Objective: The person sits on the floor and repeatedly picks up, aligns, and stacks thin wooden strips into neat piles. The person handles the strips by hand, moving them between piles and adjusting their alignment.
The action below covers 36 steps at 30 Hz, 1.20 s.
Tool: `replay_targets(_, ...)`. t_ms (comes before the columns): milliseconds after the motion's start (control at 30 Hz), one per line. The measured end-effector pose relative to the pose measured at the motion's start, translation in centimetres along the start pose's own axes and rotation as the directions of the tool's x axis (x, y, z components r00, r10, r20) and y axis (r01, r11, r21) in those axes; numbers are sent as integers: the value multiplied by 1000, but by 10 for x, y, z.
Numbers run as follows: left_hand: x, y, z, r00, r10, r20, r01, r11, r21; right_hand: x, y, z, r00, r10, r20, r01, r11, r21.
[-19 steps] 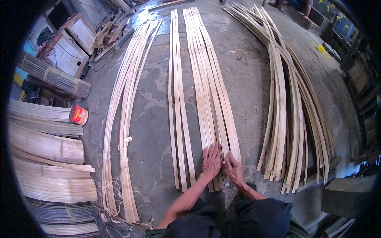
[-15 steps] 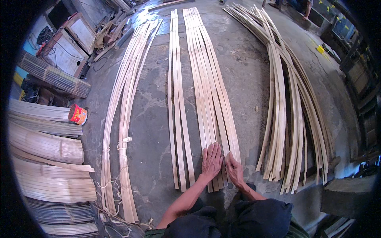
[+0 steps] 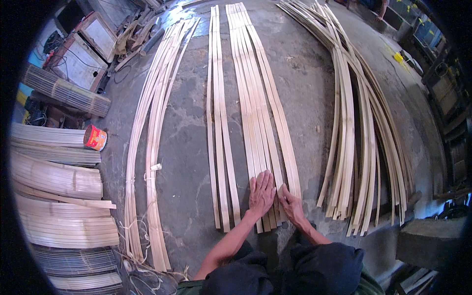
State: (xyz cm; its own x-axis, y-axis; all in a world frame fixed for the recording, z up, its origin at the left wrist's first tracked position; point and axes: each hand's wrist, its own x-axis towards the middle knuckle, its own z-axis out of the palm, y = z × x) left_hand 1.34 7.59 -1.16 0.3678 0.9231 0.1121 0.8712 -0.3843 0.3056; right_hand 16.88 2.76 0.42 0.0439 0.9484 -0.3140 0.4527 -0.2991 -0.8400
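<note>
Long pale bamboo strips [image 3: 253,113] lie side by side on the floor in front of me. My left hand [image 3: 262,192] rests flat on their near ends, fingers stretched forward. Just to its right, my right hand [image 3: 292,205] is curled at the near end of the outer bamboo strips [image 3: 282,132], thumb toward the left hand. Its fingers are partly hidden, but they appear closed on those strips. A gap runs between the outer strips and the middle group. A few separate strips [image 3: 220,147] lie to the left of my left hand.
Tied bundles of strips [image 3: 155,211] lie further left, beside stacked slatted bamboo panels [image 3: 69,228] and a red can [image 3: 95,137]. At right is a loose, crossing pile of strips [image 3: 364,118]. A dark block [image 3: 430,243] stands at lower right. Another person's hand [image 3: 379,17] shows at far right.
The outer strips at my right hand have shifted right, widening the gap to the middle group. My left hand stays flat on the strips. The whole view has shifted slightly.
</note>
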Motion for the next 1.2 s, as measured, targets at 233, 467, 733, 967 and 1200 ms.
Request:
replay_targets(233,-1,-4,5,1000,-15,2,15,1000,-21,-2,1,-1,995,-77,63,90,968,-234)
replay_targets(467,0,-3,6,1000,-11,1,11,999,-48,-3,6,-4,993,-68,95,99,918,-384)
replay_targets(733,-1,-3,4,1000,-14,-1,14,1000,-24,-7,19,1,981,-146,123,183,906,-382)
replay_targets(967,1,-1,1,999,-22,41,23,999,-28,-9,16,-1,984,-122,130,169,865,-472)
replay_targets(1200,-2,-4,2,1000,-17,10,17,999,-35,-8,12,-4,986,-84,147,145,866,-479)
